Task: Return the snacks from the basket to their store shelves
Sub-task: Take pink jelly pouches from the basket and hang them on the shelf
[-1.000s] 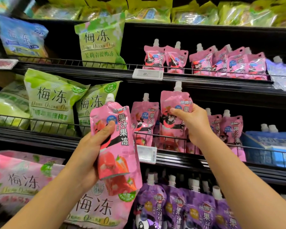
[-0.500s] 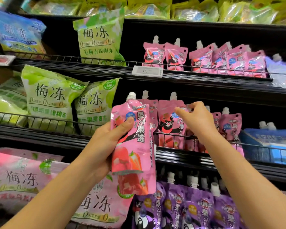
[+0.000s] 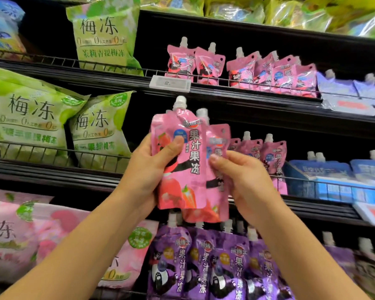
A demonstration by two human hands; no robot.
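Person is holding two glossy pink spouted jelly pouches (image 3: 179,161) upright in front of the middle black wire-fronted shelf (image 3: 52,169). Left hand (image 3: 147,172) is gripping the front pouch, thumb pressing across its face; the second pouch (image 3: 218,169) is sitting just behind. Right hand (image 3: 243,180) is pinching that rear pouch's edge, probably peeling it off to shelve singly. Matching pink pouches (image 3: 266,154) are standing on the shelf just right, so placement there looks intended.

Shop: stocked shelves (image 3: 247,98), price tag (image 3: 170,83), rows of pouches (image 3: 268,74).
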